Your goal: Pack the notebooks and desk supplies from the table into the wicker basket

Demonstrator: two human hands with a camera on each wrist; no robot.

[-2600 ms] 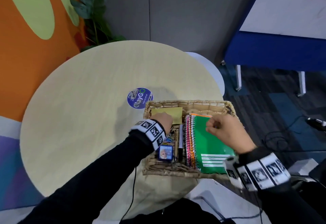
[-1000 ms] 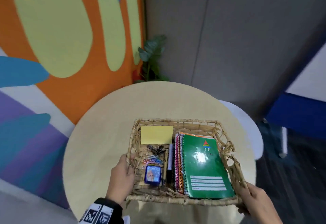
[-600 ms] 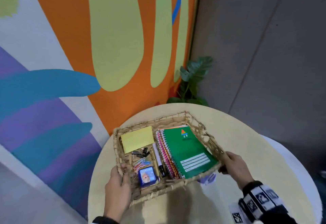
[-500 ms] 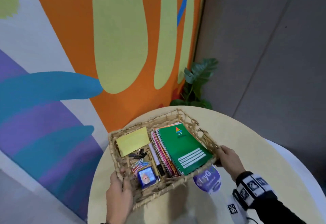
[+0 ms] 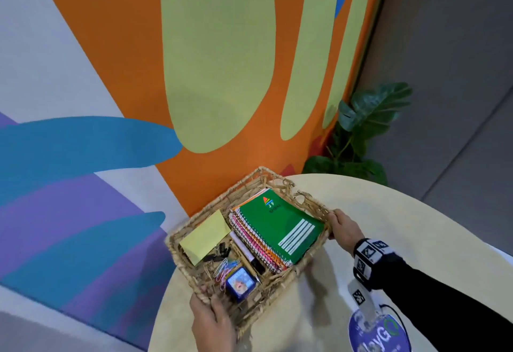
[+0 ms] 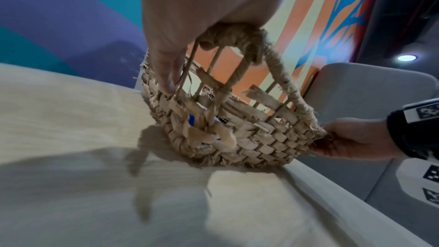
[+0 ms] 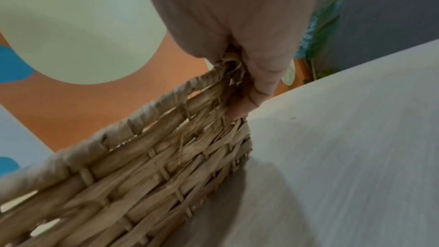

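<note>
The wicker basket (image 5: 244, 185) is held over the left edge of the round table (image 5: 388, 226), partly past it. My left hand (image 5: 211, 321) grips its near-left rim (image 6: 232, 35) and my right hand (image 5: 342, 226) grips the right-hand rim (image 7: 190, 85). Inside lie a green spiral notebook (image 5: 280, 226) on top of other notebooks, a yellow sticky pad (image 5: 205, 236), black binder clips (image 5: 219, 251), coloured paper clips (image 5: 224, 268), a pen (image 5: 247, 253) and a small blue box (image 5: 240, 283).
A painted orange, green, blue and purple wall (image 5: 194, 74) stands right behind the basket. A potted plant (image 5: 363, 135) is in the corner beside grey panels. A round blue sticker (image 5: 380, 335) lies on the table near my right forearm.
Both hands left the basket's contents and took hold of its rims. The basket has travelled left and away across the table toward the painted wall, turning as it went.
</note>
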